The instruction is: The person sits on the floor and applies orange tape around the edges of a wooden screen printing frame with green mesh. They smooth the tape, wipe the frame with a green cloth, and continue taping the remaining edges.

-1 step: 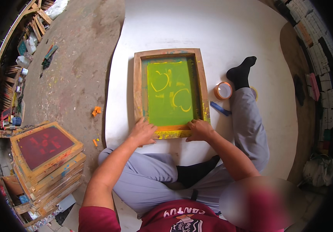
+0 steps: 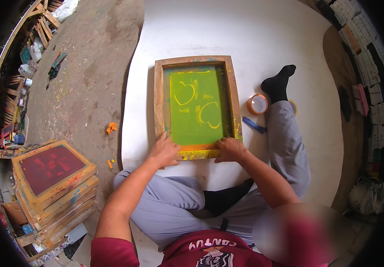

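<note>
A wooden screen printing frame (image 2: 158, 95) lies flat on a white sheet in front of my crossed leg. Its mesh is green, with two yellow heart-like outlines and yellow smears. Orange and yellow ink stains mark the near rail. My left hand (image 2: 164, 152) grips the near left corner, thumb and fingers around the wood. At the near right corner my right hand (image 2: 231, 150) holds the same rail, fingers curled over it. A roll of orange tape (image 2: 257, 104) stands right of the frame, beside a blue strip-like tool (image 2: 254, 125).
The white sheet (image 2: 192, 29) spreads beneath the frame. On my left rises a stack of wooden screens (image 2: 65, 196), the top one dark red. Shelving with jars (image 2: 25, 70) lines the far left. Orange scraps (image 2: 111, 128) dot the floor. My outstretched leg (image 2: 285, 142) borders the right side.
</note>
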The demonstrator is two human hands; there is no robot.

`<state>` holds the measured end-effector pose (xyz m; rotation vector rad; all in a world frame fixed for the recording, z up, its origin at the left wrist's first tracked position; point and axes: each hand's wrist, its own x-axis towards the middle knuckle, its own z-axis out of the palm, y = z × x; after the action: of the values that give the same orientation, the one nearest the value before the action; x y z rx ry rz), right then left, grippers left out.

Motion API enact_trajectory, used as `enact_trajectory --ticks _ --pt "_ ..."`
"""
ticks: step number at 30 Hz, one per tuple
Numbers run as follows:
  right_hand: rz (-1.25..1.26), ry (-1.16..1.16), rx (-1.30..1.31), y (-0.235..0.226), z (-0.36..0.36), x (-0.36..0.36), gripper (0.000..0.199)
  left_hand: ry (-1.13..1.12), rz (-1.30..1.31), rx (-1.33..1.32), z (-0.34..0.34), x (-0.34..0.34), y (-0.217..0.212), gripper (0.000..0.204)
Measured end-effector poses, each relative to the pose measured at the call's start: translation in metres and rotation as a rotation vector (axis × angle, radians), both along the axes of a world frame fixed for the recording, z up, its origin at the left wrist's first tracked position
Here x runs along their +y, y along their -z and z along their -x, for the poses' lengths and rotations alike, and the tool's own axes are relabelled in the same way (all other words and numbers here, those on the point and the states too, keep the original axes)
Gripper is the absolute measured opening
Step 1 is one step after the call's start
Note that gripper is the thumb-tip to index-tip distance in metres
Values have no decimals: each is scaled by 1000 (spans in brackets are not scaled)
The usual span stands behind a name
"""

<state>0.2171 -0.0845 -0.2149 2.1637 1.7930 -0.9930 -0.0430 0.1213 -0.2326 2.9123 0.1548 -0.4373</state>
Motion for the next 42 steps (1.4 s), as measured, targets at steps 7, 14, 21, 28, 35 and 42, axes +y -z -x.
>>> enact_trajectory --ticks 7,14,21,28,35,42 --pt "-61 29 49 0 -6 5 76 73 -88 127 -7 12 -20 67" --pt "-171 -25 21 19 19 11 77 -541 118 -347 25 19 -10 67" --pt "-249 -13 140 38 96 66 70 -972 338 -213 37 17 30 66" --pt "-227 109 241 43 137 114 73 -946 356 -267 39 19 28 65" --pt "-216 143 315 32 130 120 66 -946 364 -291 37 20 24 64" --pt "-354 149 308 44 145 106 46 -952 371 -300 37 20 30 64"
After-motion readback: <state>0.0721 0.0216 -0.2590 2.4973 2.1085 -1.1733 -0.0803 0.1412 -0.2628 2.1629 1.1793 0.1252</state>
